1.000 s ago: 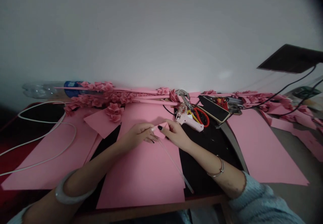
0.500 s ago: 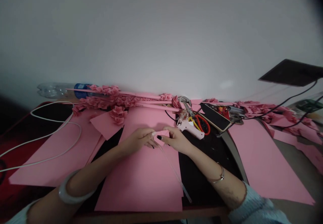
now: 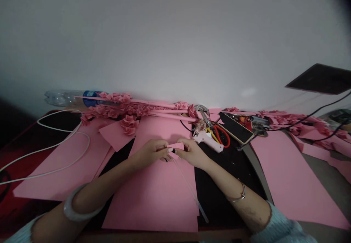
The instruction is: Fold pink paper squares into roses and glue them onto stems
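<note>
Between my two hands is a small folded piece of pink paper (image 3: 175,147), held over a large pink sheet (image 3: 153,199). My left hand (image 3: 155,151) pinches its left side, and my right hand (image 3: 191,152) grips its right side. Both thumbs meet on the paper's near face; most of the other fingers are hidden behind it. A thin translucent stick (image 3: 201,209), which looks like a glue stick, lies slanting across the sheet below the hands. Just right of my right hand lies a white glue gun (image 3: 210,140).
Pink paper roses (image 3: 128,108) and rolled paper stems line the wall, with a plastic bottle (image 3: 65,98) at left. Red-handled scissors or pliers (image 3: 224,135) and a phone (image 3: 237,128) lie behind the glue gun. A white cable (image 3: 63,140) loops over the left sheets.
My thumbs have drawn closer together on the folded paper, both hands still on it. The whole view has shifted slightly; the surrounding things have stayed in place.
</note>
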A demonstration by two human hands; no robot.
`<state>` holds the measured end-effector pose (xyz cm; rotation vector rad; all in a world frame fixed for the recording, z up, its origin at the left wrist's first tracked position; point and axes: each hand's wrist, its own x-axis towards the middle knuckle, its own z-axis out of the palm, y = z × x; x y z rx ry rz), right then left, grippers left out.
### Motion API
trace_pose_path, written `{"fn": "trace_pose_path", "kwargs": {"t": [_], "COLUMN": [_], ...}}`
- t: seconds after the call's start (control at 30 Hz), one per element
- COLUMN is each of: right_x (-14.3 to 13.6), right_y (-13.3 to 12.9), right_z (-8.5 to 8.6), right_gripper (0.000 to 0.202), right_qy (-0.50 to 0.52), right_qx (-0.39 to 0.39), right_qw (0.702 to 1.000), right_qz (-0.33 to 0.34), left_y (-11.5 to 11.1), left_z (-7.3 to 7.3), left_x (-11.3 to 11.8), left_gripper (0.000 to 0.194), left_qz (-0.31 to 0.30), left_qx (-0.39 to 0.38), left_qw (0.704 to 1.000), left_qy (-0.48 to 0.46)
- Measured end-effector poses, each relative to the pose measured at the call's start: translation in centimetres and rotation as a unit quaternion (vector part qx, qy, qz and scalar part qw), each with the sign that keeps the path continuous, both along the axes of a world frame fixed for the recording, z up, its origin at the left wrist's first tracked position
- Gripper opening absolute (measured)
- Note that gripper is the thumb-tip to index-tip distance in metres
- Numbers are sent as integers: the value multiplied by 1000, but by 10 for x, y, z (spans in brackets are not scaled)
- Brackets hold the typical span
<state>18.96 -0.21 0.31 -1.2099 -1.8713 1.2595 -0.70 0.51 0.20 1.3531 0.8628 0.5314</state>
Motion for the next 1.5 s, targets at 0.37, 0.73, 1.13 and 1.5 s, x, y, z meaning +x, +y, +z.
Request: {"fn": "trace_pose_path", "kwargs": {"t": [0.37,0.73,1.13,1.5], "right_x": [0,8,1,1], "right_y": [1,5,0,0], "right_z": [4,-1,3,-4], "right_gripper": [6,14,14,39], "right_qy": [14,62,51,71], "right_qx": [-49,-68,-58,-18], "right_qw": [999,994,996,997], "right_qz": [20,53,38,-40], "left_y": [1,3,0,2], "left_z": [-1,-1,-1,-11], "left_x": [-2,-2,2,1], "left_gripper": [26,32,23,19], "left_qz": [4,29,41,72], "left_qx": [15,-39,28,60], "left_qw": [1000,999,999,996], "left_qy": [20,-16,3,1]}}
